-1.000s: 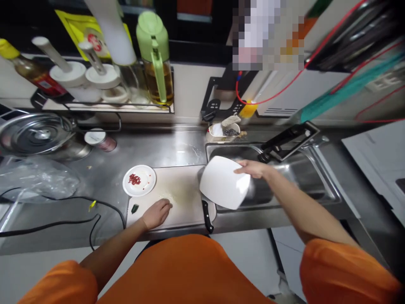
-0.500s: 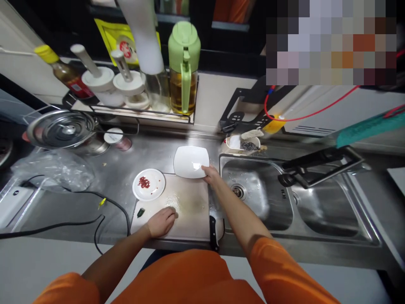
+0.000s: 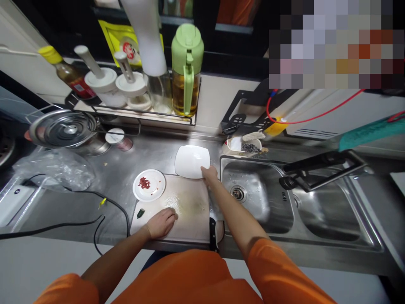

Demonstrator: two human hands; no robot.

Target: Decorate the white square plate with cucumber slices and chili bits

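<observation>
Square plate: the white square plate [image 3: 191, 161] is lying at the back edge of the cutting board [image 3: 191, 226], over the counter [image 3: 152, 145]; whether it is bearing its full weight there, cannot tell.
Right hand: the right hand [image 3: 210, 173] is gripping the plate's near right corner, thumb showing on top.
Left hand: the left hand [image 3: 162, 223] is resting on the board with fingers curled; whether anything is sitting under them, cannot tell.
Change: a second ago the plate was hanging by the sink [image 3: 264, 179]; now it is staying behind the board, hardly shifting over the last half second.
Meaning: the plate is probably being set in place, not yet released.
On and around the board: a round plate [image 3: 158, 185] is holding red pieces [image 3: 144, 183] at the far left corner; a green piece [image 3: 141, 213] is lying below it; a knife [image 3: 213, 233] is lying along the right edge.
</observation>
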